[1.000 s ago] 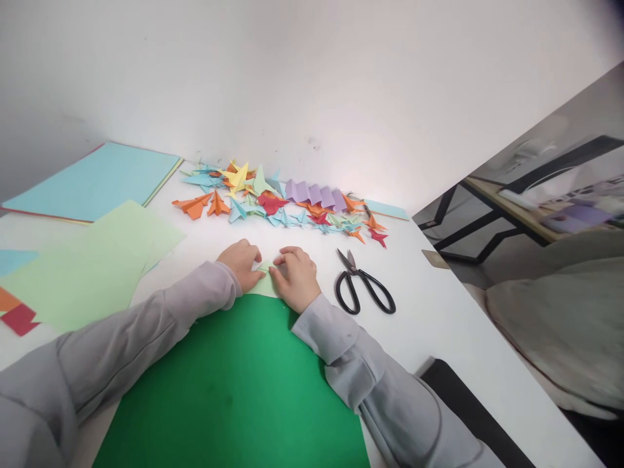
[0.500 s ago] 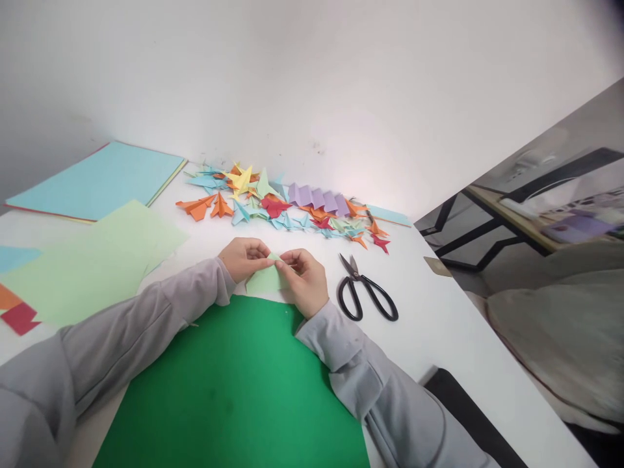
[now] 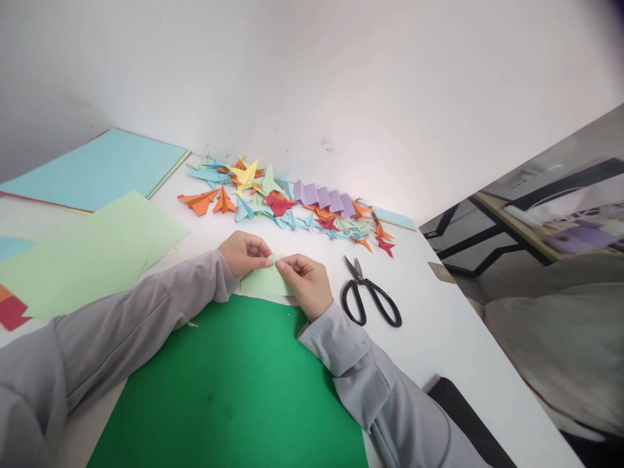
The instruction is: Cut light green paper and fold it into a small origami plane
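Observation:
A small piece of light green paper (image 3: 266,281) lies just beyond the green sheet (image 3: 229,383), its far tip pinched from both sides. My left hand (image 3: 245,253) is closed, thumb and fingers gripping the left side of that tip. From the right, my right hand (image 3: 308,281) grips the same tip between thumb and fingers. The fingertips of both hands almost meet there, and they hide part of the paper. Black-handled scissors (image 3: 368,292) rest to the right of my right hand, blades pointing away from me.
Folded paper planes (image 3: 246,174) in several colours line the wall, with a purple pleated strip (image 3: 324,198) among them. Large light green sheets (image 3: 92,253) and a blue-topped paper stack (image 3: 102,169) lie at left. A black flat object (image 3: 463,416) sits at lower right.
My two hands have drawn slightly closer at the paper's tip, and more of the light green paper shows beneath them. The whole view has shifted a little.

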Demonstrator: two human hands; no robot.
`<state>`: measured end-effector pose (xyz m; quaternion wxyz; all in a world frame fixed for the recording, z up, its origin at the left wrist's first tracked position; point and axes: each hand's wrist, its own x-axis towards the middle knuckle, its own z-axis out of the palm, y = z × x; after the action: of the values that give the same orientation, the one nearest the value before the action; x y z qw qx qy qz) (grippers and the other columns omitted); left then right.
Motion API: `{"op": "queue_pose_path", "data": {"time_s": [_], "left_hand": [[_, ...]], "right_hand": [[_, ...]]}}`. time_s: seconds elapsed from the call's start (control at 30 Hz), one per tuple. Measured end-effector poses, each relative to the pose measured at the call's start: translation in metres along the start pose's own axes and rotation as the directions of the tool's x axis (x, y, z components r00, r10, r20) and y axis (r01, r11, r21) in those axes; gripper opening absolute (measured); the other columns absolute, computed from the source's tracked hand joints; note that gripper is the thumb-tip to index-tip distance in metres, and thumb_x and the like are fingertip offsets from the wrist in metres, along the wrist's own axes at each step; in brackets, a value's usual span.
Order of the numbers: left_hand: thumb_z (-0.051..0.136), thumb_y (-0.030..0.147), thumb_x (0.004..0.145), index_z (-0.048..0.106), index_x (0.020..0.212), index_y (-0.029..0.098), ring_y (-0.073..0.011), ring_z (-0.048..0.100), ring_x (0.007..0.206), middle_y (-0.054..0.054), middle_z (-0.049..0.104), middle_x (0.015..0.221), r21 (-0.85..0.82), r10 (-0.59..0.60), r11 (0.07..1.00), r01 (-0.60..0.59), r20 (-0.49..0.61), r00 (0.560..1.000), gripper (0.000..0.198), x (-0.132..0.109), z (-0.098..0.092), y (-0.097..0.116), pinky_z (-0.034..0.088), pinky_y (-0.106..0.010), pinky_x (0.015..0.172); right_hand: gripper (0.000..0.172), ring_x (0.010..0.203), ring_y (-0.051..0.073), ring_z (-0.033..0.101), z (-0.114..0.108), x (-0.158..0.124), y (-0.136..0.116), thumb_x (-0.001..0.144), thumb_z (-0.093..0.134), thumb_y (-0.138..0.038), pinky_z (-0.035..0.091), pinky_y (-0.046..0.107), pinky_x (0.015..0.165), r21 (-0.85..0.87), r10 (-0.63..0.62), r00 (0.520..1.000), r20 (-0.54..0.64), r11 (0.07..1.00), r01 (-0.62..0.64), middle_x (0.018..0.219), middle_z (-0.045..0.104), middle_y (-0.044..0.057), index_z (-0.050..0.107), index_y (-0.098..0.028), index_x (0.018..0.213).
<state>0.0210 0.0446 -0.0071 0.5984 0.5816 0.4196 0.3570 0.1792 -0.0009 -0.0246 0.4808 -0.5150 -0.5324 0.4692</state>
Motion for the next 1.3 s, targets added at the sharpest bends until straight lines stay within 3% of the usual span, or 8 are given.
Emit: {"op": "queue_pose_path", "data": {"time_s": [0.33, 0.5, 0.7, 0.87, 0.97, 1.07, 1.3], "left_hand": [[0.074, 0.011, 0.043, 0.057, 0.058, 0.012, -0.0046, 0.048, 0.046, 0.007, 0.054, 0.046, -0.041, 0.011, 0.999, -0.009, 0.045, 0.999, 0.023, -0.003, 0.004, 0.004, 0.038, -0.019, 0.049], [0.081, 0.019, 0.039, 0.057, 0.063, 0.012, -0.0046, 0.048, 0.048, 0.007, 0.056, 0.049, -0.056, -0.002, 0.998, 0.006, 0.078, 0.997, 0.035, -0.004, 0.005, 0.002, 0.038, -0.019, 0.050], [0.081, 0.029, 0.043, 0.053, 0.062, 0.013, -0.0032, 0.041, 0.041, 0.009, 0.049, 0.043, 0.018, 0.039, 0.999, -0.041, 0.096, 0.995, 0.037, -0.002, 0.004, -0.004, 0.029, -0.018, 0.044], [0.075, 0.021, 0.050, 0.050, 0.067, 0.015, -0.0071, 0.050, 0.048, 0.007, 0.058, 0.050, 0.078, 0.031, 0.996, -0.049, 0.219, 0.975, 0.031, -0.004, 0.005, -0.006, 0.039, -0.020, 0.050], [0.076, 0.018, 0.047, 0.046, 0.066, 0.017, -0.0059, 0.046, 0.045, 0.010, 0.054, 0.046, 0.129, 0.025, 0.990, -0.061, 0.265, 0.964, 0.036, -0.005, 0.007, -0.007, 0.036, -0.018, 0.046], [0.079, 0.020, 0.045, 0.045, 0.067, 0.017, -0.0044, 0.043, 0.044, 0.013, 0.049, 0.045, 0.120, 0.027, 0.991, -0.065, 0.293, 0.956, 0.041, -0.005, 0.008, -0.008, 0.033, -0.017, 0.044], [0.079, 0.023, 0.051, 0.045, 0.076, 0.016, -0.0055, 0.048, 0.046, 0.009, 0.056, 0.050, -0.037, 0.054, 0.998, -0.044, 0.350, 0.935, 0.042, -0.003, 0.007, -0.008, 0.038, -0.019, 0.048]], "right_hand": [[0.029, 0.046, 0.010, 0.042, -0.001, -0.003, 0.000, 0.065, 0.068, -0.045, 0.032, 0.024, 0.045, -0.085, -0.033, 0.999, -0.040, 0.996, 0.030, 0.051, 0.054, -0.002, 0.062, -0.017, 0.066], [0.032, 0.046, 0.009, 0.041, 0.000, -0.002, -0.001, 0.064, 0.068, -0.048, 0.031, 0.023, 0.044, -0.058, -0.041, 0.998, -0.040, 0.998, 0.039, 0.051, 0.053, -0.003, 0.060, -0.017, 0.066], [0.036, 0.044, 0.008, 0.035, 0.000, -0.005, -0.004, 0.066, 0.067, -0.053, 0.026, 0.022, 0.043, -0.053, -0.048, 0.999, -0.001, 0.997, 0.048, 0.048, 0.046, -0.005, 0.055, -0.019, 0.062], [0.040, 0.047, 0.008, 0.032, 0.002, -0.003, -0.009, 0.064, 0.068, -0.055, 0.025, 0.023, 0.046, -0.106, -0.091, 0.988, 0.126, 0.989, 0.104, 0.048, 0.041, -0.007, 0.050, -0.020, 0.059], [0.046, 0.049, 0.008, 0.030, 0.002, -0.001, -0.011, 0.069, 0.061, -0.060, 0.024, 0.023, 0.048, -0.135, -0.100, 0.966, 0.240, 0.982, 0.135, 0.048, 0.036, -0.007, 0.046, -0.020, 0.052], [0.050, 0.049, 0.008, 0.029, 0.001, 0.000, -0.013, 0.069, 0.057, -0.064, 0.025, 0.023, 0.048, -0.084, -0.067, 0.952, 0.300, 0.992, 0.096, 0.049, 0.036, -0.006, 0.047, -0.019, 0.050], [0.052, 0.042, 0.006, 0.026, 0.001, 0.002, -0.012, 0.062, 0.064, -0.065, 0.021, 0.022, 0.042, 0.074, 0.089, 0.960, 0.267, 0.991, -0.113, 0.046, 0.036, -0.008, 0.042, -0.020, 0.051]]}}
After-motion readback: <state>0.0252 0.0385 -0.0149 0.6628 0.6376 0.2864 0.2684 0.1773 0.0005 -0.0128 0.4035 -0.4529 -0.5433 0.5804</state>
